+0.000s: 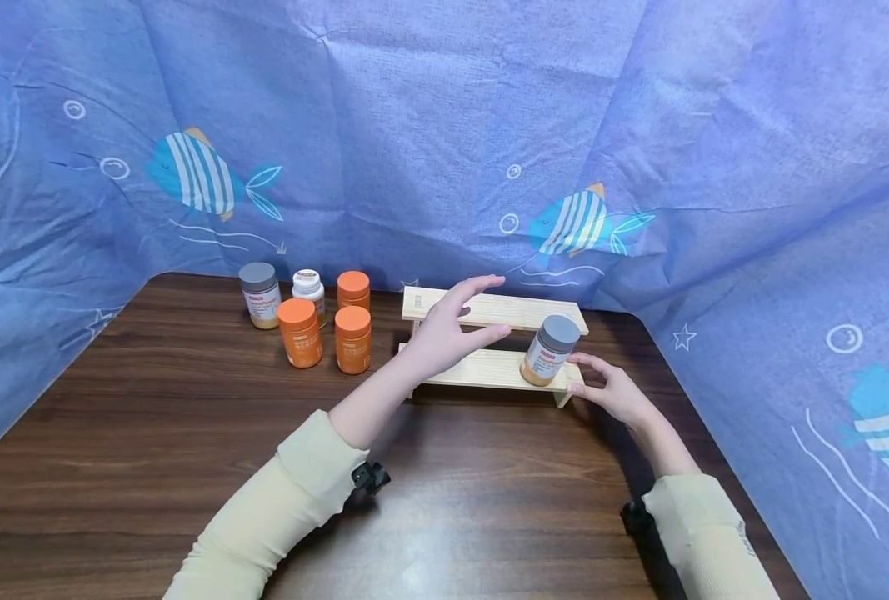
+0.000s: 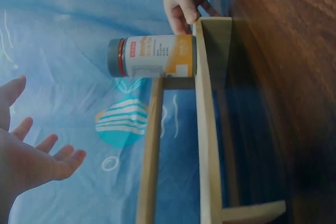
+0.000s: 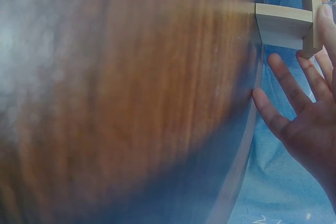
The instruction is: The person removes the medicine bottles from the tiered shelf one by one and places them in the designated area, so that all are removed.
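A supplement jar [image 1: 550, 352] with a grey lid, white label and orange base stands upright at the right end of the lower board of a two-tier wooden shelf [image 1: 481, 367]. My left hand [image 1: 444, 333] is raised in front of the shelf's left half, fingers extended and apart, holding nothing; the left wrist view also shows these spread fingers. At the shelf's right end, my right hand [image 1: 615, 394] touches the lower board with its thumb and fingertips, just right of the jar. In the right wrist view its other fingers are spread and fairly straight.
Left of the shelf stand several bottles: another grey-lidded jar [image 1: 261, 297], a small white bottle [image 1: 310, 292], and orange jars [image 1: 301, 333], one of them [image 1: 353, 340] nearest the shelf. A blue fish-patterned cloth [image 1: 429, 125] hangs behind the brown wooden table [image 1: 189, 433].
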A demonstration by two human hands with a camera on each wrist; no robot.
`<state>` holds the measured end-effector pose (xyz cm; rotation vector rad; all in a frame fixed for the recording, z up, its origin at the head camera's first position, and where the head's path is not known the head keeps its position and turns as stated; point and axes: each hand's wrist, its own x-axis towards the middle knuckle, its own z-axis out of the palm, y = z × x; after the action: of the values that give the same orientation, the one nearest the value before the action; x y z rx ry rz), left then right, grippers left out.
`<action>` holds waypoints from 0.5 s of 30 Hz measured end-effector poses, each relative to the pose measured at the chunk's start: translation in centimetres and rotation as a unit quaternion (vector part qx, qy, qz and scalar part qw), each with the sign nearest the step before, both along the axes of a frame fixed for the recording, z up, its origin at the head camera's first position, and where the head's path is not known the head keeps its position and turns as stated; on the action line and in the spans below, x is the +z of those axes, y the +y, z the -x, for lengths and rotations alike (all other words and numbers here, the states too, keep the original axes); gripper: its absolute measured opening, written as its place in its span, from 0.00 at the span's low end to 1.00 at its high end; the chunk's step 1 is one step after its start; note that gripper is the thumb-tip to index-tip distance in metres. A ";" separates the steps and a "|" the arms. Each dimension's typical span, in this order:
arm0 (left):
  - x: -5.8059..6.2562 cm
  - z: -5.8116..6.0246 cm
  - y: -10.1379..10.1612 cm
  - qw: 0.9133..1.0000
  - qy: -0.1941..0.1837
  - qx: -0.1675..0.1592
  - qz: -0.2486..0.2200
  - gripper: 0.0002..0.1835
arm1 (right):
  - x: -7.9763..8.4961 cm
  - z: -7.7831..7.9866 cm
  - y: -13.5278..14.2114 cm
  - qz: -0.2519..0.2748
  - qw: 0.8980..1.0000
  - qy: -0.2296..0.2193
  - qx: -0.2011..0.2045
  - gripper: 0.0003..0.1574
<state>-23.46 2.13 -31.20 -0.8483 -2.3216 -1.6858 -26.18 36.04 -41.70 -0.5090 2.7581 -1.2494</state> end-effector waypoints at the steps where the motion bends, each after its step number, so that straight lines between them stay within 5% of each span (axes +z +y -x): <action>1: -0.1 0.1 0.3 1.000 -0.002 -0.003 -0.001 0.34 | 0.0 0.0 0.0 -0.001 1.000 0.000 -0.001 0.33; 15: -2.5 1.3 4.0 1.000 0.009 -0.029 0.002 0.33 | 0.0 -0.1 -0.1 0.003 1.000 -0.004 -0.003 0.34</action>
<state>-24.75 6.13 -33.66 -0.9377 -2.3096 -1.6903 -26.08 35.96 -41.71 -0.4966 2.7523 -1.2599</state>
